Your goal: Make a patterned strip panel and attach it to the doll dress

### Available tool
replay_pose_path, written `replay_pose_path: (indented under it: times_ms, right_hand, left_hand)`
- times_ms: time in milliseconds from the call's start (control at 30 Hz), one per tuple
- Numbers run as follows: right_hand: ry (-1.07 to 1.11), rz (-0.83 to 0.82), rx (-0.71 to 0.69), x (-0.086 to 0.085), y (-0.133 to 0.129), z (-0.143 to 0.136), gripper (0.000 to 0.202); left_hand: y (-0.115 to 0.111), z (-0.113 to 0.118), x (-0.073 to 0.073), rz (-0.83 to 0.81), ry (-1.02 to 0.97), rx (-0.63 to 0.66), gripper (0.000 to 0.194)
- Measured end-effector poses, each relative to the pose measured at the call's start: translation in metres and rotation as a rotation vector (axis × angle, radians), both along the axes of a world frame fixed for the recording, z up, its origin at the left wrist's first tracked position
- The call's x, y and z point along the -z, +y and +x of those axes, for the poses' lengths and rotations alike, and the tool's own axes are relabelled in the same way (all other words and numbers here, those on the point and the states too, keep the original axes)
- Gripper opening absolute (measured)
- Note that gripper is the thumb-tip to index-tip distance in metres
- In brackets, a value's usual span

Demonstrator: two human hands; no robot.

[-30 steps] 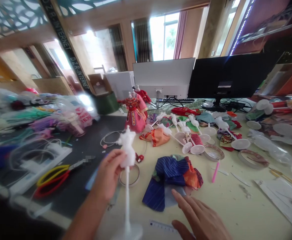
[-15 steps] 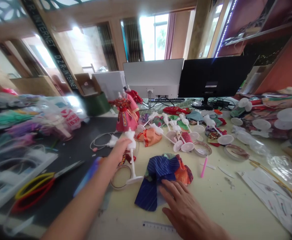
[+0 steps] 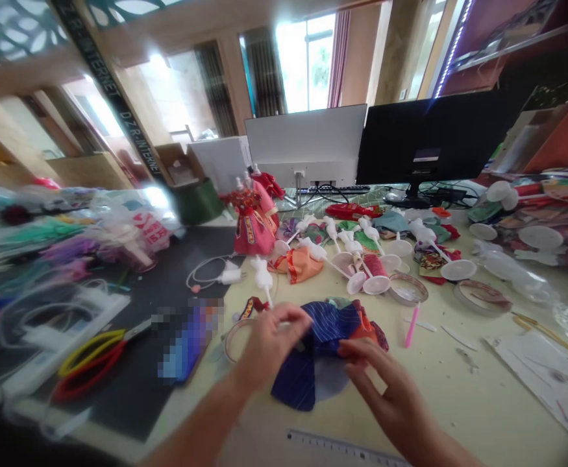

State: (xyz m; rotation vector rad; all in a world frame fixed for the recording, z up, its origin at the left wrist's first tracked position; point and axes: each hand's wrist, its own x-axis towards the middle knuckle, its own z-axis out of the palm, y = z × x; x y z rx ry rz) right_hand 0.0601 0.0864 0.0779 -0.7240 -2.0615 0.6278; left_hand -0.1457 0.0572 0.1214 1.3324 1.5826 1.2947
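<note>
A small doll garment of dark blue striped cloth, with an orange part at its right, lies in front of me. Over its left edge is my left hand, thumb and fingertips drawn together in a pinch; whether cloth is between them I cannot make out. My right hand hovers at the garment's right side, thumb and forefinger apart, its fingertips close to the cloth. Behind my left hand a white mini mannequin stands upright, its base hidden. A tape roll lies partly behind my left wrist.
Several white mannequins and doll clothes lie farther back, near dressed mannequins. Scissors and a phone-like blurred object are at left. A pink pen-like tool lies right; a ruler lies at the front.
My left hand has let go of the white mannequin, which stands on the table, and has moved right and nearer to the blue garment. My right hand has lifted from lying flat, its fingers now bent.
</note>
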Motion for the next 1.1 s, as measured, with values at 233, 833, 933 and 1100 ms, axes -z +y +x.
replay_pose_path:
  times_ms: [233,833,933,1100]
  right_hand:
    - [0.158,-0.056,-0.087,-0.014,-0.002,-0.006,0.010]
    - [-0.010,0.060,-0.155,-0.008,0.003,0.005,0.011]
    - [-0.088,0.060,-0.061,-0.003,0.018,0.015,0.011]
    - [-0.272,-0.078,0.401,-0.001,0.078,0.046,0.019]
  left_hand:
    - [-0.029,0.069,0.026,-0.081,-0.459,0.012,0.020]
    - [-0.033,0.071,0.031,-0.306,-1.061,0.155,0.020]
    - [-0.042,0.063,0.024,-0.320,-0.967,0.176,0.029]
    - [-0.063,0.007,0.016,-0.193,-0.493,-0.086,0.034]
